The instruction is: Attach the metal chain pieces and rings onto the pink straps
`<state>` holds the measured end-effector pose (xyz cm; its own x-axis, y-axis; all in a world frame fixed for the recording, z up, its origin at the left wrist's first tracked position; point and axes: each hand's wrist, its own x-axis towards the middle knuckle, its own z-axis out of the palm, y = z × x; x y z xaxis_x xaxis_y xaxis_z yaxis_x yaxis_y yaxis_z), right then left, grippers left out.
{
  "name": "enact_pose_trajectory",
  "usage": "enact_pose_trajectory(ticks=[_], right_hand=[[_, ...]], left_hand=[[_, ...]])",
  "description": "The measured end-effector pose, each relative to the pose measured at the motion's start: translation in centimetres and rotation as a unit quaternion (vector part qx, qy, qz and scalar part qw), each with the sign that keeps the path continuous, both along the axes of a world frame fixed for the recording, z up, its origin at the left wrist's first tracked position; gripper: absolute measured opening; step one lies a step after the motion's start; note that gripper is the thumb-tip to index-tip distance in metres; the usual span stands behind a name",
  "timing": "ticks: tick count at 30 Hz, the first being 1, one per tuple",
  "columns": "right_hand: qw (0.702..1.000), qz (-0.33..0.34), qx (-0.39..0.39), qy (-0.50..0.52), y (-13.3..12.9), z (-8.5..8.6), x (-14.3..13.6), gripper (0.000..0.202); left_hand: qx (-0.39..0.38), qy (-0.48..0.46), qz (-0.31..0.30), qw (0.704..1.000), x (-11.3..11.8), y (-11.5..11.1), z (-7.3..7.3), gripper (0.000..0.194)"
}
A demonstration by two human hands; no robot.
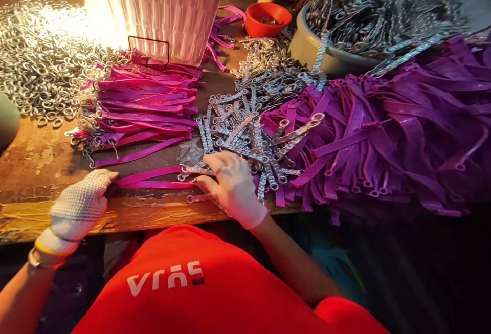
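My left hand [79, 205], in a white knit glove, is closed at the left end of a pink-purple strap [151, 174] that is folded or doubled into two lengths. The strap runs along the table's front edge toward my right hand [235, 183], which wears a thin pale covering. Between its thumb and index finger lies a braided metal chain strip [196, 170] with a ring end, beside the strap's right end. Its other fingers rest over a loose heap of similar chain strips [240, 127]. Exactly how strap and chain meet is hidden by the fingers.
Behind the left hand lies a bundle of pink straps [149, 98] with metal fittings. Loose metal rings [42, 58] are heaped at far left. Purple straps [383, 129] pile up on the right, below a tub [307, 50] of chains. A red bowl [253, 19] stands behind.
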<state>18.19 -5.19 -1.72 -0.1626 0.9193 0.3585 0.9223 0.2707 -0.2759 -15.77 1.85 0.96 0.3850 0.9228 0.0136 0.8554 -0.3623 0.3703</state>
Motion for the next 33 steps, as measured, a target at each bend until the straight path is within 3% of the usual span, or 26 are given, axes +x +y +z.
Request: enact_pose_trajectory(ticks=[2, 3, 4, 5, 8, 9, 11, 13, 16, 19, 21, 23, 26, 29, 33], right_hand=[[0.999, 0.028, -0.013, -0.010, -1.4, -0.3, 0.1, 0.019], [0.997, 0.054, -0.039, -0.030, -2.1, -0.6, -0.1, 0.015], [0.993, 0.078, -0.066, -0.057, -2.6, -1.0, -0.4, 0.014], [0.988, 0.094, -0.088, -0.083, -2.9, -1.6, -0.8, 0.014], [0.981, 0.094, -0.125, -0.111, -3.3, -3.2, -1.5, 0.018], [0.981, 0.096, -0.135, -0.097, -3.2, -3.4, -1.5, 0.017], [0.983, 0.104, -0.150, -0.017, -2.7, -3.0, -1.1, 0.016], [0.975, 0.112, -0.151, 0.115, -1.9, -1.7, -0.8, 0.017], [0.940, 0.131, -0.158, 0.272, -0.2, 0.5, -1.8, 0.018], [0.922, 0.159, -0.181, 0.305, 1.5, 1.6, -4.0, 0.017], [0.911, 0.168, -0.195, 0.323, 2.4, 1.6, -5.2, 0.018], [0.896, 0.147, -0.203, 0.367, 2.9, 1.3, -5.6, 0.018], [0.879, 0.098, -0.206, 0.419, 3.1, 0.8, -5.4, 0.018], [0.895, 0.098, -0.194, 0.390, 2.9, 0.6, -5.2, 0.019], [0.950, 0.133, -0.180, 0.216, 3.3, 0.8, -5.4, 0.028]], left_hand=[[-0.044, -0.100, 0.027, 0.994, 1.7, -0.9, -0.9, 0.038], [-0.106, -0.166, 0.055, 0.979, 2.8, -1.3, -1.1, 0.037], [-0.187, -0.244, 0.087, 0.947, 4.1, -1.6, -1.1, 0.039], [-0.275, -0.322, 0.117, 0.898, 5.3, -1.9, -1.0, 0.042], [-0.475, -0.475, 0.135, 0.728, 8.8, -2.4, -0.7, 0.055], [-0.512, -0.493, 0.124, 0.692, 9.6, -2.5, -0.8, 0.058], [-0.556, -0.502, 0.100, 0.655, 10.7, -2.6, -1.0, 0.063], [-0.567, -0.497, 0.075, 0.653, 11.2, -2.8, -1.4, 0.067], [-0.550, -0.467, 0.034, 0.692, 11.4, -3.0, -2.0, 0.070], [-0.494, -0.427, -0.008, 0.757, 11.5, -2.7, -2.1, 0.068], [-0.456, -0.422, -0.027, 0.783, 11.5, -2.4, -2.0, 0.060], [-0.443, -0.441, -0.021, 0.780, 11.2, -2.1, -1.9, 0.047], [-0.433, -0.467, 0.037, 0.770, 10.6, -2.2, -1.9, 0.031], [-0.419, -0.458, 0.077, 0.780, 10.1, -2.5, -2.0, 0.036], [-0.411, -0.433, 0.064, 0.799, 10.0, -2.5, -1.9, 0.040]])
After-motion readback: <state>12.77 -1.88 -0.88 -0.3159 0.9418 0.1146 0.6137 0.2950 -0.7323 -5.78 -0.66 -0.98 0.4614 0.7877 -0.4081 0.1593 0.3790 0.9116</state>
